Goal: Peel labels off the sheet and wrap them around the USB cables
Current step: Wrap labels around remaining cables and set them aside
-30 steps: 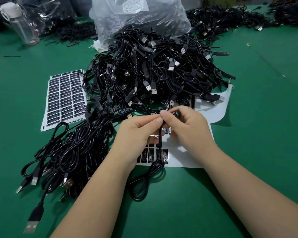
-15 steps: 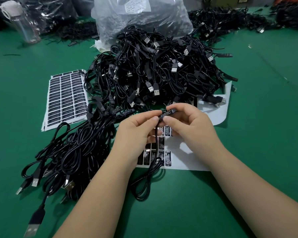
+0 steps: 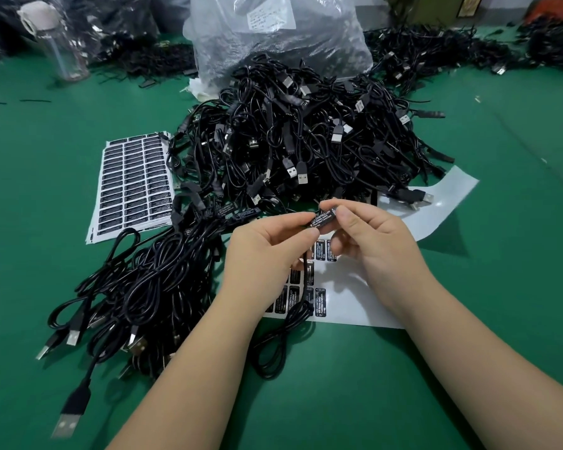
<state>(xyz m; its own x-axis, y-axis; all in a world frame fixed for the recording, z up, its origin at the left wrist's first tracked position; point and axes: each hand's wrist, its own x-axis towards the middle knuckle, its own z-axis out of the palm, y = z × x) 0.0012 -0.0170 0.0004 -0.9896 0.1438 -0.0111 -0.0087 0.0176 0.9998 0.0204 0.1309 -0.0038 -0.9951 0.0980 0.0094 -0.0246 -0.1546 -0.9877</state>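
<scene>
My left hand (image 3: pixel 267 258) and my right hand (image 3: pixel 374 241) pinch the two ends of a small black controller block (image 3: pixel 322 217) on a USB cable, with a black label with white print wrapped on it. The cable (image 3: pixel 280 336) hangs from it and coils on the green table. Under my hands lies a mostly peeled white label sheet (image 3: pixel 348 287) with a few black labels (image 3: pixel 319 297) left on it. A full label sheet (image 3: pixel 134 181) lies to the left.
A big pile of black USB cables (image 3: pixel 306 134) sits behind my hands. A second bundle of cables (image 3: pixel 143 287) lies at the left. A clear plastic bag (image 3: pixel 273 37) and a water bottle (image 3: pixel 59 43) stand at the back. More cables (image 3: pixel 452 50) lie far right.
Both hands rose slightly off the sheet with the cable's block. The labelled block now shows lengthwise between my fingertips with its print facing up.
</scene>
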